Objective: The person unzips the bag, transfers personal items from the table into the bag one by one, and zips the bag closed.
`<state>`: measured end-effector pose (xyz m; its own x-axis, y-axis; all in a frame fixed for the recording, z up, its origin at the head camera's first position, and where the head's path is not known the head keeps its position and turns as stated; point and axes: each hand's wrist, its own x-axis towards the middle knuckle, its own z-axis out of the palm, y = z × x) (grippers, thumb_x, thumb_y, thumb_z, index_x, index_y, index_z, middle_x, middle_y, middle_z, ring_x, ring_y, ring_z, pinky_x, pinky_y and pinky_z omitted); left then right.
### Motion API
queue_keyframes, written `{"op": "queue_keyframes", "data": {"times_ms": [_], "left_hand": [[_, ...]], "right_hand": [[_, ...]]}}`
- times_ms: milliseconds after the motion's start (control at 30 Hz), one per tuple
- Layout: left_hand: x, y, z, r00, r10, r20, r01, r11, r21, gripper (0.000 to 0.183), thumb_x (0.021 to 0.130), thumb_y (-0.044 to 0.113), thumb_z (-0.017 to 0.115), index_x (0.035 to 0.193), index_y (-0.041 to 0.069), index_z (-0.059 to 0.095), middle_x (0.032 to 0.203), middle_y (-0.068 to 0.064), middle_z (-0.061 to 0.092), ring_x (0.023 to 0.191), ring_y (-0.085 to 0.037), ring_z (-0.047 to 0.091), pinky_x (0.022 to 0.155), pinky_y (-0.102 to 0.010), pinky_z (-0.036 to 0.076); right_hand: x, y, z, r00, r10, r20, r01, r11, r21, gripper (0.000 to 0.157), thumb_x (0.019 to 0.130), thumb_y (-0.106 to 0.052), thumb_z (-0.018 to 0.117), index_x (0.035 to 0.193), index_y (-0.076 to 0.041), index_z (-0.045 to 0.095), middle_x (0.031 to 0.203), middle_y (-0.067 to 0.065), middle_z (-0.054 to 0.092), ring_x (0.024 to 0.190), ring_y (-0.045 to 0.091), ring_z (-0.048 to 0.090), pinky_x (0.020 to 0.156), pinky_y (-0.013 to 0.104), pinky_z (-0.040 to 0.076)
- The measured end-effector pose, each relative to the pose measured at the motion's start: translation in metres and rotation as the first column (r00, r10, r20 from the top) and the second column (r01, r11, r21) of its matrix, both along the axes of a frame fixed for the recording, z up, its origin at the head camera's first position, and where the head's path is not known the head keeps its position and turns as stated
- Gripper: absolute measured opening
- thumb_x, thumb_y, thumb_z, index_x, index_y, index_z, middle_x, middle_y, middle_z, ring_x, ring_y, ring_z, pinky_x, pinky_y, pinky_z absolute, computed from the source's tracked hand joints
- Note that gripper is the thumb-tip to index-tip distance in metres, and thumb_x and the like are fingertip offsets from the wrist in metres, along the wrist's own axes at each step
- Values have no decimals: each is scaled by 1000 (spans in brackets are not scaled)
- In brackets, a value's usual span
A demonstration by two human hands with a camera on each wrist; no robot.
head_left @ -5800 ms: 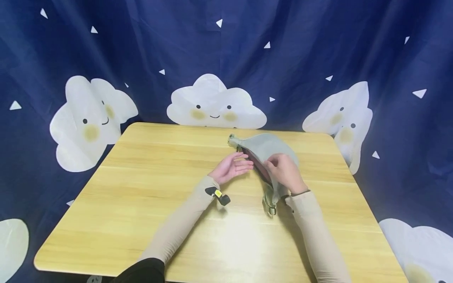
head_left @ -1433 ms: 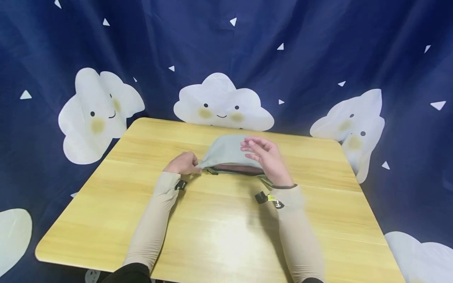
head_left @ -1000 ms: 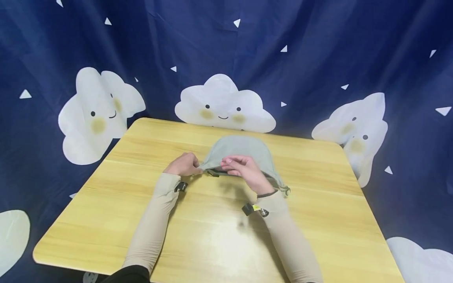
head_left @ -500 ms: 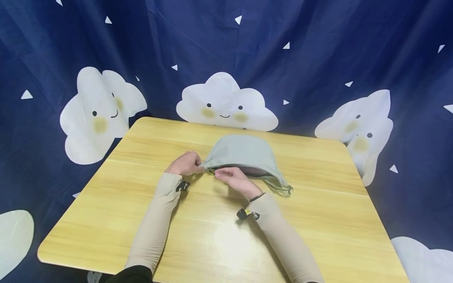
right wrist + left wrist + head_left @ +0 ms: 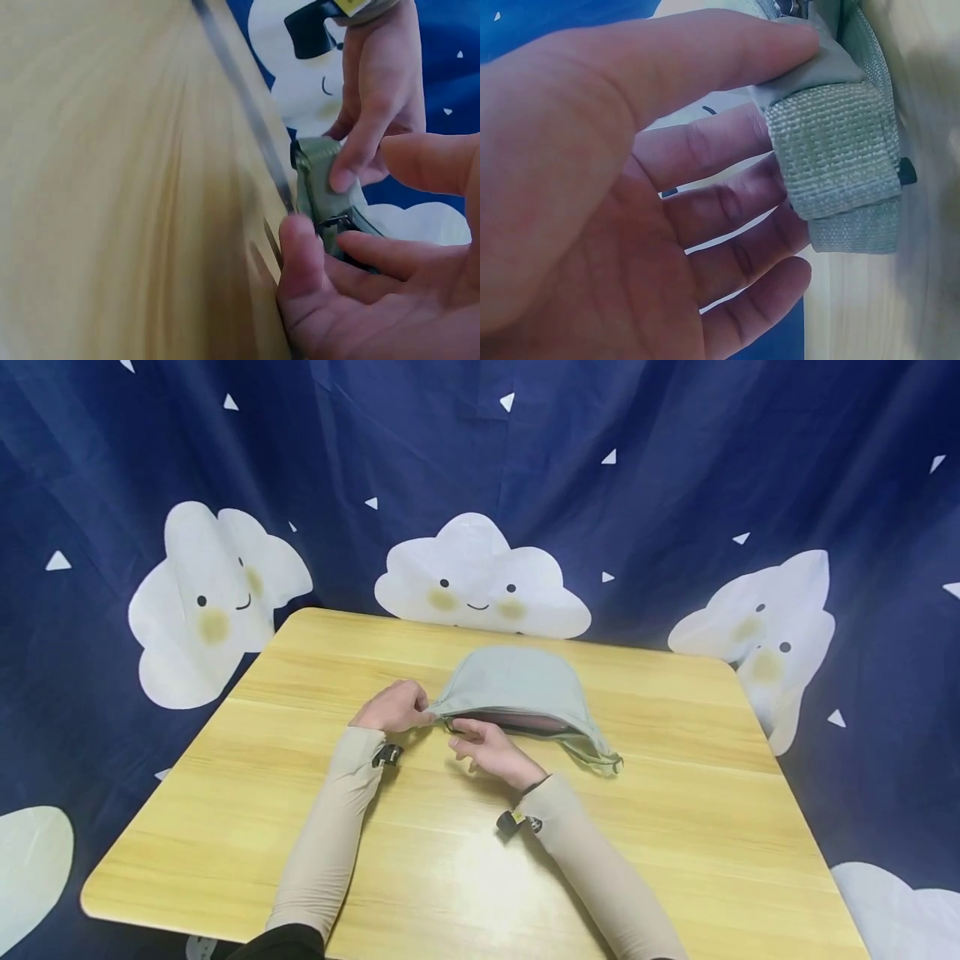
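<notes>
A pale grey-green waist bag [image 5: 517, 681] lies on the wooden table, its long zip parted along the near side and a dull pink lining showing. My left hand [image 5: 393, 706] pinches the bag's left end; in the left wrist view the thumb presses on the fabric above a folded woven strap [image 5: 832, 157], with fingers behind. Close beside it is my right hand [image 5: 498, 756], fingers loosely bent and fingertips right at the zip's left end. In the right wrist view a metal zip slider [image 5: 337, 222] sits by those fingertips, with the thumb spread away from them.
The light wooden table [image 5: 225, 827] extends around the bag on all sides. Behind it hangs a dark blue curtain [image 5: 420, 443] with white clouds and triangles. The bag's right strap end [image 5: 603, 760] lies on the table, and a small camera sits on each wrist.
Over the whole span the bag has turned so its opening faces me, and the left hand has taken its left end. Lately the right hand has come down and left to the zip's left end.
</notes>
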<state>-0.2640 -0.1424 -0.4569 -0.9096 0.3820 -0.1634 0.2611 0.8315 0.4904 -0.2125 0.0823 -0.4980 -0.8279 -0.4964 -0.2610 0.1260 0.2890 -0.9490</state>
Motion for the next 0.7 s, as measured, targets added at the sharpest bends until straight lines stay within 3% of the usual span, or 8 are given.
{"op": "queue_keyframes", "data": {"times_ms": [133,300,533,700], "left_hand": [[0,0,1,1000,-2,-11,2,1000,4,25,90,21,75,68,12,67,62,4,51,57,-12,45,52,-25,37],[0,0,2,1000,-8,-17,8,1000,-2,28,90,21,76,65,14,64,61,6,48,57,-11,45,52,-25,37],[0,0,3,1000,-8,-17,8,1000,-7,29,90,20,75,64,14,63,60,6,47,57,-11,45,53,-25,37],[1,0,3,1000,-7,-14,7,1000,-5,26,90,22,76,68,13,68,62,5,51,59,-12,47,54,-25,39]], "right_hand": [[0,-5,-2,988,5,152,24,982,-190,63,106,-17,57,160,-1,30,163,18,42,102,17,69,75,22,55],[2,-10,-6,935,61,349,84,919,-386,61,108,-12,49,162,-2,22,168,18,31,99,11,68,82,24,54],[3,-15,-10,887,51,458,184,872,-454,51,109,-13,44,158,-4,31,149,9,55,97,10,67,83,22,52],[4,-17,-11,884,51,465,200,858,-473,48,110,-14,42,155,0,35,130,1,65,96,10,65,81,20,52]]}}
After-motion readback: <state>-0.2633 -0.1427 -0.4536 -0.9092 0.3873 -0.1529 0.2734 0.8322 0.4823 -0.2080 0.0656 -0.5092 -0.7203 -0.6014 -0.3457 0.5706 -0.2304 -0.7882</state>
